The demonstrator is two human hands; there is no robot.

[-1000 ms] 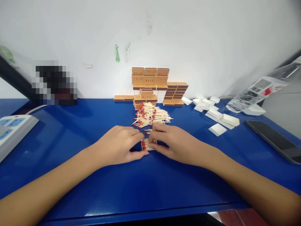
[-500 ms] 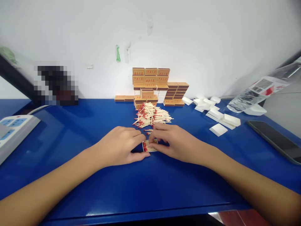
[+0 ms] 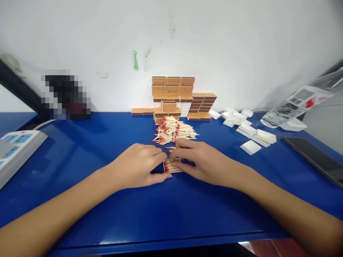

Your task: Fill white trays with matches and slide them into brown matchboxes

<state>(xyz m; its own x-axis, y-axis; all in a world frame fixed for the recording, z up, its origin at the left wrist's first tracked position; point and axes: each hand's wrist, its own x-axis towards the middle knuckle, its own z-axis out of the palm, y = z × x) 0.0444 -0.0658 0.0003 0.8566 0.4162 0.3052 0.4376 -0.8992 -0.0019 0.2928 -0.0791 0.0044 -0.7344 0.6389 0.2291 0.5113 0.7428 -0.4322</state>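
Observation:
A small white matchbox tray [image 3: 175, 172] lies on the blue table, filled with red-tipped matches [image 3: 169, 166]. My left hand [image 3: 142, 164] grips its left end, thumb along the near side and index finger at the far side. From the right, my right hand [image 3: 191, 157] reaches over the tray, thumb and fingertips pinched together at the matches; what is between them, if anything, I cannot make out. Just beyond my hands is a heaped pile of loose matches [image 3: 174, 132], and a few stray matches [image 3: 169, 147] lie between pile and tray.
Stacked orange matchboxes [image 3: 173, 91] stand against the wall behind the pile. White paper trays [image 3: 250, 147] are scattered at the right, near a tilted plastic bottle [image 3: 289, 107] and a dark phone [image 3: 313, 157]. A power strip [image 3: 24, 150] sits at the left edge of the blue table [image 3: 160, 214].
The whole view has shifted very slightly. Both hands keep almost the same pose at the tray, and the matches look unchanged.

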